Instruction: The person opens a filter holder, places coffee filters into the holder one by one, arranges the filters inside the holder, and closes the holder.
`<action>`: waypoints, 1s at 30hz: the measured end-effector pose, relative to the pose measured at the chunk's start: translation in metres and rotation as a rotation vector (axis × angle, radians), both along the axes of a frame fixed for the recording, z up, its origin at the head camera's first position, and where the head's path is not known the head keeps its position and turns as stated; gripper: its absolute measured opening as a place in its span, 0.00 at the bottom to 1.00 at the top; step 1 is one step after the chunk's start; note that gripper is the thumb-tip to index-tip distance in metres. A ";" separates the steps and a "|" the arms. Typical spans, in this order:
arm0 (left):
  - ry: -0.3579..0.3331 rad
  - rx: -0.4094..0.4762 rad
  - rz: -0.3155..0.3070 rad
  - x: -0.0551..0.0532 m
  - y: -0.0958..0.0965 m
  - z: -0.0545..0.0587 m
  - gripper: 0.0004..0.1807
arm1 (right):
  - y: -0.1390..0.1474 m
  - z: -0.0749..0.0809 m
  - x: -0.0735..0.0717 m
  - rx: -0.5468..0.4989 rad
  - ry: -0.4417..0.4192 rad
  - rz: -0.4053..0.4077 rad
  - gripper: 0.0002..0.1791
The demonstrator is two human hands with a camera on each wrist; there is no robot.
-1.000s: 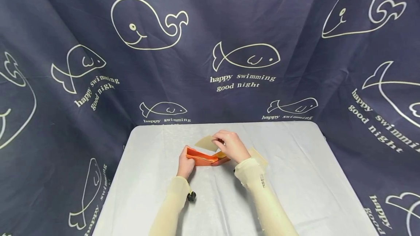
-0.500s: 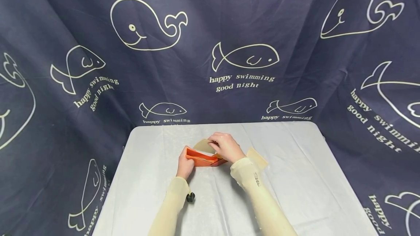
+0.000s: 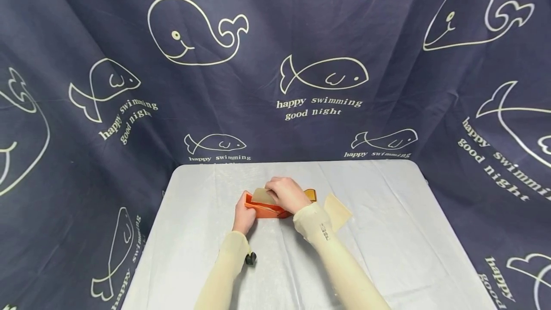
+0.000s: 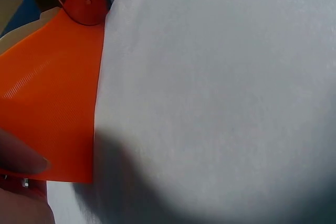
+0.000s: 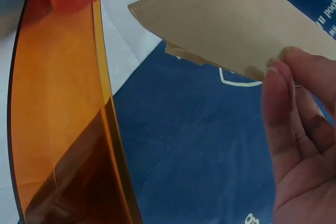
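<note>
My left hand (image 3: 244, 218) grips the left end of an orange coffee filter holder (image 3: 266, 212), its mouth facing up. In the left wrist view, a fingertip (image 4: 21, 156) presses the orange wall near its end, and a round hinge joins the wall to the lid. The translucent amber lid (image 3: 311, 195) is swung open to the right. Between thumb and fingertips, my right hand (image 3: 288, 194) pinches a tan paper coffee filter (image 5: 226, 24) with a crimped edge. In the head view, the filter's lower edge overlaps the holder's mouth. Some tan paper shows inside the holder.
Another tan coffee filter (image 3: 337, 210) lies on the white-covered table (image 3: 396, 238), right of the right wrist. A dark blue curtain (image 3: 258, 85) with white whale and fish drawings rises behind the table and along both sides. A small black object (image 3: 251, 258) sits at the left cuff.
My right hand has moved left and slightly down with the coffee filter, bringing it from behind the holder to its mouth. More of the amber lid now shows. The left hand stays put.
</note>
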State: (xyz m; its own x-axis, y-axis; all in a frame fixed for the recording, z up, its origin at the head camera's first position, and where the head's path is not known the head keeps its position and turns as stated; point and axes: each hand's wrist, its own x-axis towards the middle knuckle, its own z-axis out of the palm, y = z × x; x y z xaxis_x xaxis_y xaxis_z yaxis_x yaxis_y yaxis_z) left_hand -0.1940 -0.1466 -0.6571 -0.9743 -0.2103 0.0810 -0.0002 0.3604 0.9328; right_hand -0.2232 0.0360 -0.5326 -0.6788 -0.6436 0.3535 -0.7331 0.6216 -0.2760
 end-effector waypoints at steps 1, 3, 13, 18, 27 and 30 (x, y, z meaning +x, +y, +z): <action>-0.003 0.006 -0.001 0.000 0.000 0.000 0.20 | -0.001 -0.002 0.000 0.009 0.001 0.002 0.06; -0.006 0.008 -0.001 0.000 0.000 0.001 0.20 | -0.004 -0.005 -0.001 0.028 0.005 0.003 0.06; 0.012 0.007 -0.001 0.000 0.000 0.002 0.20 | -0.015 -0.021 -0.003 0.094 0.012 0.004 0.08; -0.003 0.004 -0.003 0.000 0.000 0.002 0.22 | -0.018 -0.028 -0.002 0.116 -0.022 0.013 0.09; 0.012 0.006 -0.004 0.000 0.001 -0.002 0.23 | -0.023 -0.042 -0.001 0.139 -0.068 -0.002 0.08; 0.004 0.014 -0.003 0.000 0.000 -0.001 0.22 | -0.024 -0.044 0.000 0.134 -0.078 0.001 0.08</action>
